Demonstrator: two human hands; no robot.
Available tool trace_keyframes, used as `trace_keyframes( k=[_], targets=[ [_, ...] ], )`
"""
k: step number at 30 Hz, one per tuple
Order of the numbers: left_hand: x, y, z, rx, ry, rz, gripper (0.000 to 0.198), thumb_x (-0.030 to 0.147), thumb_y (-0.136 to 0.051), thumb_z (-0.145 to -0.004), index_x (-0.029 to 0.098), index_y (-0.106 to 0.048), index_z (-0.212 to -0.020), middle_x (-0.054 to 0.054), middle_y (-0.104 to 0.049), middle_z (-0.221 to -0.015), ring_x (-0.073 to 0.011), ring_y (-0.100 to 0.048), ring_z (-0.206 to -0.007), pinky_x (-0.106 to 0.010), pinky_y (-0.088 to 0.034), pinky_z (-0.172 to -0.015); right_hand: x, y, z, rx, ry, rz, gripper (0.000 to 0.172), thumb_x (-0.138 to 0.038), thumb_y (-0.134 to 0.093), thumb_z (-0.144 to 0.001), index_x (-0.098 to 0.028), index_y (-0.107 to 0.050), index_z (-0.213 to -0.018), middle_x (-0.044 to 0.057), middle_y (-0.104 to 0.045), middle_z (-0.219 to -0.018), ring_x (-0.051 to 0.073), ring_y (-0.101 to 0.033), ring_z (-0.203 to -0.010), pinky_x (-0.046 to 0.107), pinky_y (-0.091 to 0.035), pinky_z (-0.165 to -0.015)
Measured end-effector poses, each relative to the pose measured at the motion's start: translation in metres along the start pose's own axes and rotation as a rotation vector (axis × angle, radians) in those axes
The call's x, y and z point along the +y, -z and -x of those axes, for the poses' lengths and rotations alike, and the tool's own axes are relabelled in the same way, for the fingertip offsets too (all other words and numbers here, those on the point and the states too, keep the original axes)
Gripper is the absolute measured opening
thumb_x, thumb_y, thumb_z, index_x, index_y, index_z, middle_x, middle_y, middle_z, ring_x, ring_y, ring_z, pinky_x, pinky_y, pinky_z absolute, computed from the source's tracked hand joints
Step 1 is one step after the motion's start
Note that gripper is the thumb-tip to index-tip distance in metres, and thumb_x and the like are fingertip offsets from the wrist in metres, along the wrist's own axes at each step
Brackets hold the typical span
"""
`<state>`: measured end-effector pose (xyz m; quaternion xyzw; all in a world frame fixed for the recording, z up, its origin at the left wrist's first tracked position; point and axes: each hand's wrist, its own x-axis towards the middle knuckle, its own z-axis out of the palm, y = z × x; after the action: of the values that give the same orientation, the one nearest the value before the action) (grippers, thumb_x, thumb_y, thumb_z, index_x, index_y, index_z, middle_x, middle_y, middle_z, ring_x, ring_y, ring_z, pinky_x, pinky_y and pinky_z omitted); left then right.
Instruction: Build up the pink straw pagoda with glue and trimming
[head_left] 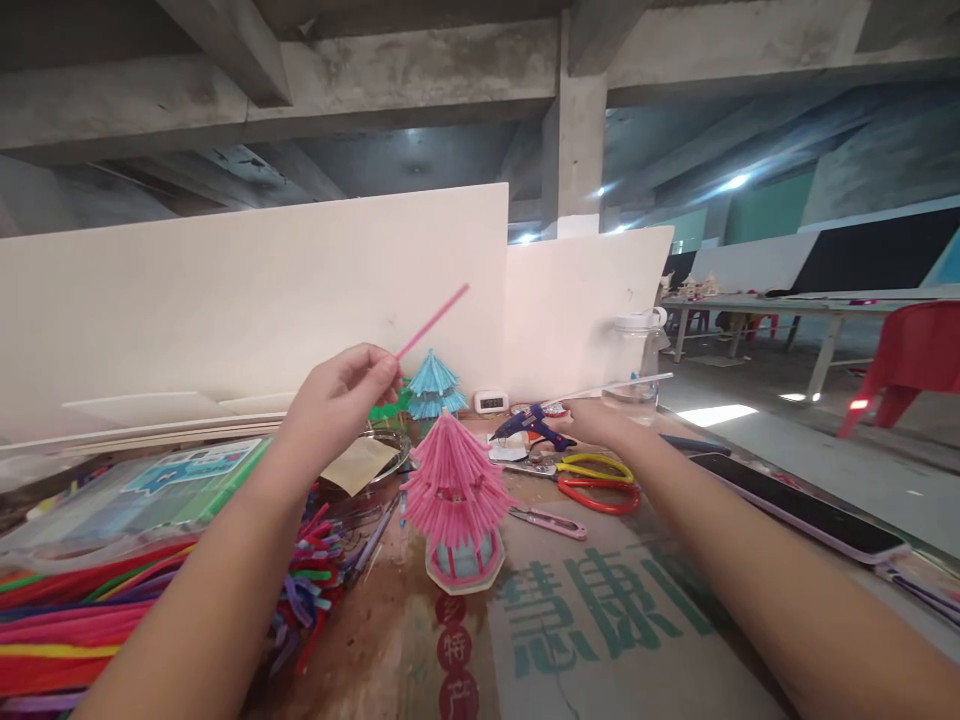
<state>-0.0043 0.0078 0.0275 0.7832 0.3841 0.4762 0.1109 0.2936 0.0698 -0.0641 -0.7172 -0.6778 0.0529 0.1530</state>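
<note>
Pink and fuzzy, the pipe cleaner (433, 320) is pinched at its lower end between thumb and fingertips of my left hand (341, 400), and it stands up slanted to the right, in the air above the table. I judge it very light, a thin wire under soft fibres, so it bends easily and keeps the bend. Holding it near the end gives reach, but the far tip will wobble; a hold closer to the middle would be steadier.

My right hand (600, 420) lies low on the table, just beside the blue glue gun (529, 425). A thin pale stick (607, 388) runs from this hand toward the right; I think the fingers close on it, but the view is too blurred to tell surely.

Below the left hand stands the pink tower model (456, 500), a cone of many short pink pieces in layers over a pale blue base. It looks fragile, so I would touch it only at the base. Behind it is a smaller blue tower (433, 385) of the same kind.

Near the glue gun lie a yellow tool (596, 466) and red scissors (600, 495), hard plastic loops, and pink snips (551, 520). On the left is a heap of many-coloured pipe cleaners (67, 620). The table is covered with brown cardboard (615, 650) printed in green, rough and matt. A dark phone (795, 505) lies at the right edge, smooth and glossy.
</note>
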Motion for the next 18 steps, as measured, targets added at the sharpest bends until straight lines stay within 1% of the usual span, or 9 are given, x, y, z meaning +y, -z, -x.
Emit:
trace_keyframes(
  k=[3,5,7,9,11,13,14,16,18],
  targets=[
    [-0.007,0.003,-0.004,0.032,0.04,0.073,0.025,0.034,-0.051,-0.076,0.018,-0.056,-0.058,-0.002,-0.064,-0.068,-0.0149,-0.058,-0.067,-0.026,-0.046,-0.066,0.001,-0.026,-0.007,0.028,0.046,-0.077,0.033,-0.034,-0.054,-0.09,-0.017,-0.054,-0.119,0.008,-0.056,-0.12,0.02,-0.059,-0.101,0.041,-0.051,-0.084],
    [-0.012,0.003,-0.005,0.054,0.054,0.11,0.026,0.028,-0.052,-0.072,0.017,-0.052,-0.049,-0.005,-0.07,-0.085,-0.0158,-0.061,-0.074,-0.026,-0.047,-0.066,0.001,-0.038,-0.009,0.032,0.072,-0.123,0.034,-0.034,-0.055,-0.09,-0.017,-0.054,-0.119,0.009,-0.057,-0.12,0.02,-0.059,-0.1,0.041,-0.051,-0.084],
    [-0.015,0.002,-0.005,0.09,0.04,0.156,0.024,0.025,-0.052,-0.069,0.017,-0.051,-0.046,-0.006,-0.071,-0.1,-0.0158,-0.063,-0.075,-0.027,-0.047,-0.063,0.0,-0.046,-0.011,0.039,0.094,-0.167,0.033,-0.034,-0.055,-0.09,-0.017,-0.055,-0.119,0.008,-0.057,-0.119,0.02,-0.059,-0.1,0.041,-0.051,-0.083],
    [-0.016,0.002,-0.003,0.134,0.013,0.225,0.02,0.024,-0.052,-0.067,0.017,-0.051,-0.048,-0.006,-0.071,-0.095,-0.0141,-0.062,-0.067,-0.027,-0.047,-0.059,-0.002,-0.05,-0.012,0.055,0.114,-0.212,0.033,-0.034,-0.055,-0.09,-0.017,-0.054,-0.119,0.008,-0.057,-0.119,0.02,-0.059,-0.1,0.041,-0.051,-0.083],
    [-0.015,0.003,-0.002,0.193,-0.019,0.272,0.021,0.023,-0.052,-0.066,0.018,-0.046,-0.046,-0.003,-0.069,-0.075,-0.0116,-0.057,-0.056,-0.027,-0.046,-0.056,-0.003,-0.047,-0.012,0.08,0.136,-0.262,0.033,-0.034,-0.055,-0.09,-0.016,-0.055,-0.117,0.008,-0.058,-0.117,0.02,-0.059,-0.098,0.041,-0.051,-0.082],
    [-0.013,0.003,-0.001,0.239,-0.036,0.23,0.028,0.024,-0.052,-0.069,0.019,-0.037,-0.045,0.002,-0.054,-0.053,-0.0096,-0.049,-0.05,-0.026,-0.043,-0.056,-0.005,-0.039,-0.012,0.115,0.159,-0.32,0.03,-0.034,-0.056,-0.089,-0.016,-0.058,-0.113,0.007,-0.061,-0.108,0.02,-0.06,-0.093,0.037,-0.051,-0.079],
    [-0.012,0.003,-0.001,0.238,-0.034,0.169,0.031,0.026,-0.053,-0.071,0.02,-0.035,-0.046,0.004,-0.046,-0.048,-0.0093,-0.045,-0.049,-0.025,-0.041,-0.055,-0.005,-0.033,-0.012,0.135,0.171,-0.352,0.029,-0.034,-0.056,-0.088,-0.016,-0.059,-0.111,0.006,-0.064,-0.101,0.019,-0.061,-0.088,0.035,-0.051,-0.075],
    [-0.013,0.001,-0.001,0.167,0.002,0.013,0.031,0.034,-0.057,-0.074,0.02,-0.039,-0.052,0.006,-0.038,-0.047,-0.0094,-0.041,-0.049,-0.023,-0.035,-0.052,-0.006,-0.018,-0.009,0.17,0.195,-0.423,0.03,-0.035,-0.056,-0.085,-0.018,-0.06,-0.11,0.003,-0.065,-0.083,0.018,-0.061,-0.073,0.031,-0.05,-0.066],
    [-0.016,-0.002,-0.002,0.001,0.058,-0.105,0.026,0.044,-0.06,-0.073,0.02,-0.05,-0.07,0.007,-0.041,-0.052,-0.0102,-0.041,-0.05,-0.023,-0.031,-0.05,-0.007,-0.003,-0.005,0.192,0.215,-0.496,0.033,-0.039,-0.054,-0.084,-0.02,-0.06,-0.11,0.0,-0.061,-0.066,0.016,-0.056,-0.058,0.03,-0.047,-0.057]
  ],
)
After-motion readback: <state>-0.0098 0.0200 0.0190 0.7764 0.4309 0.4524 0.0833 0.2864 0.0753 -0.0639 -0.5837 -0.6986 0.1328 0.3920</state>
